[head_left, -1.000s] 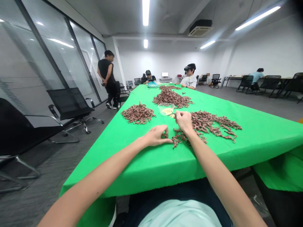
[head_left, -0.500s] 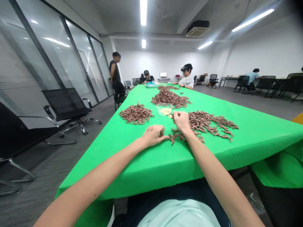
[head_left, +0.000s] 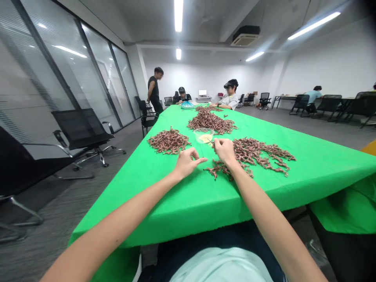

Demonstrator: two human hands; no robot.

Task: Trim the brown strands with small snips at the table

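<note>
My right hand [head_left: 224, 150] is closed round a thin dark tool [head_left: 210, 141] that looks like tweezers, its tip by the rim of a clear round bowl [head_left: 195, 137]. Small pale yellow bits [head_left: 205, 138] lie in that bowl. Left of it, my left hand [head_left: 188, 161] hovers low above the cloth, thumb stretched out and apart from the curled fingers; the palm side is partly hidden. A loose heap of small reddish-brown knobbly pieces [head_left: 255, 150] spreads beside and beyond my right wrist. A few stray pieces [head_left: 216, 169] lie between my hands.
A green cloth [head_left: 141, 196] covers the long table. Another brown heap [head_left: 169, 141] lies at left, a larger one [head_left: 211, 121] behind the bowl. Farther off are a blue bag [head_left: 187, 105], two seated people and a standing person [head_left: 153, 90]. Office chairs [head_left: 84, 129] stand at left.
My left hand has lifted and drawn back from the near pieces, its thumb now farther from the fingers. My right hand has barely moved. The standing person has shifted right.
</note>
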